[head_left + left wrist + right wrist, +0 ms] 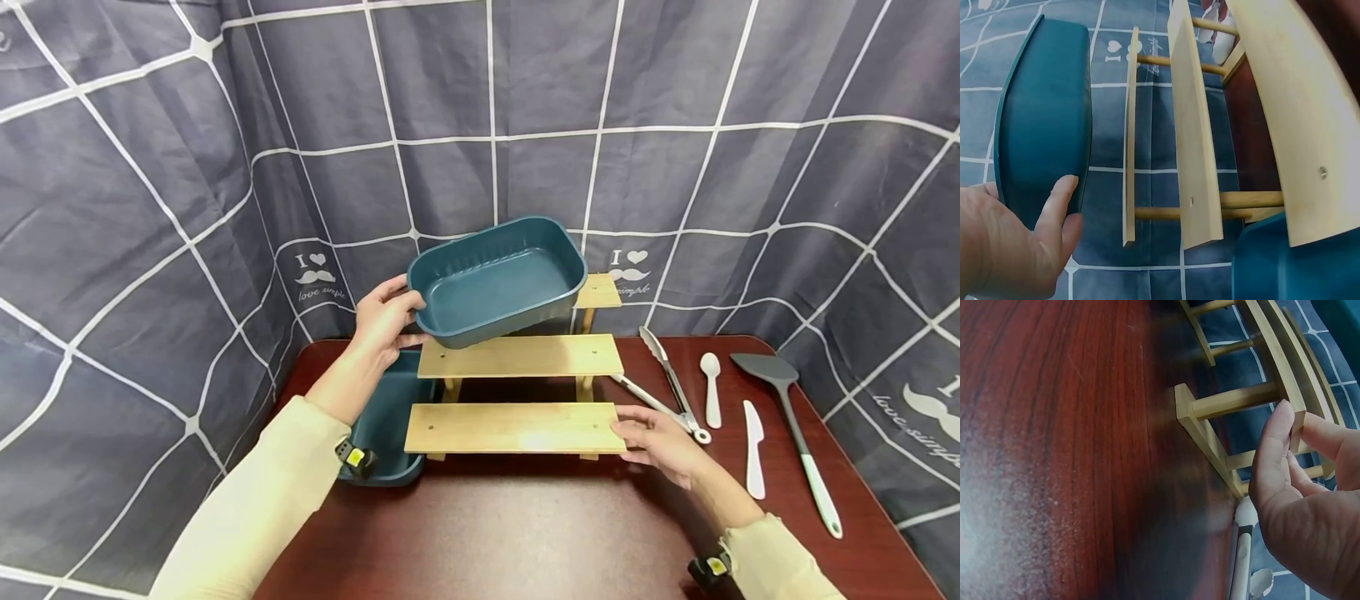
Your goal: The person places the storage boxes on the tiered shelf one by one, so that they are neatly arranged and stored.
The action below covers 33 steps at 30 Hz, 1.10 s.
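Observation:
My left hand (386,318) grips the left end of a dark teal rectangular bin (498,283), thumb at the rim and fingers beneath. The bin is held tilted in the air above the upper steps of a three-tier wooden shelf (517,357). In the left wrist view the bin's underside (1047,119) faces the camera, apart from the shelf. My right hand (660,442) pinches the right end of the shelf's lowest board (1285,369) between thumb and fingers. A second teal bin (386,429) sits on the table at the shelf's left, partly hidden by my left arm.
On the right of the red-brown table (510,533) lie tongs (671,383), a white spoon (711,390), a white knife (753,450) and a grey-headed turner (787,417) with a pale green handle end. A grey checked cloth (540,100) hangs behind and at both sides.

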### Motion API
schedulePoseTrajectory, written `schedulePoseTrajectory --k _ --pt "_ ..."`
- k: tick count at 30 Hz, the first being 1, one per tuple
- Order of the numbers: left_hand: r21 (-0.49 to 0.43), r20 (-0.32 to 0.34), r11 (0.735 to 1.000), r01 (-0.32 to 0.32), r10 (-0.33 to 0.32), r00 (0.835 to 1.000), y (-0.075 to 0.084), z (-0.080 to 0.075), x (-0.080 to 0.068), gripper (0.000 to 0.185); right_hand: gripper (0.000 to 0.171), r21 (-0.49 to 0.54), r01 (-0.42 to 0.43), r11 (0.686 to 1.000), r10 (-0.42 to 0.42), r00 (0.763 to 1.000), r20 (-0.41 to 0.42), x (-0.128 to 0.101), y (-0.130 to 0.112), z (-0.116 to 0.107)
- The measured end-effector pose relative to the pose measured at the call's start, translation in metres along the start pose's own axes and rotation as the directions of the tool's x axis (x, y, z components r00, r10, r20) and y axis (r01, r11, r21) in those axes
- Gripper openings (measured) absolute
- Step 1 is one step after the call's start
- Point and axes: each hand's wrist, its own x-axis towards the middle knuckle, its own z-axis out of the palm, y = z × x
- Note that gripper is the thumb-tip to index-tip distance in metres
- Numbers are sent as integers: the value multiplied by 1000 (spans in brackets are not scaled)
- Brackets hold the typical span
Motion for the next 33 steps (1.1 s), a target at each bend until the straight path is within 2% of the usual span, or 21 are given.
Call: schedulePoseTrajectory --k 8,16,22,33 --pt "39 21 999 7 -8 1000 2 21 27 59 64 0 2 1000 -2 1000 -1 -1 0 -2" --pt "53 -6 999 -9 9 1000 -2 38 47 57 62 5 -2 1000 2 1000 -3 -1 0 0" --pt "70 -20 997 -29 30 999 -6 46 60 57 62 22 -3 1000 3 1000 -3 -3 -1 0" --pt "97 -40 995 -2 6 999 -7 56 76 50 63 31 12 999 -12 1000 0 -1 2 0"
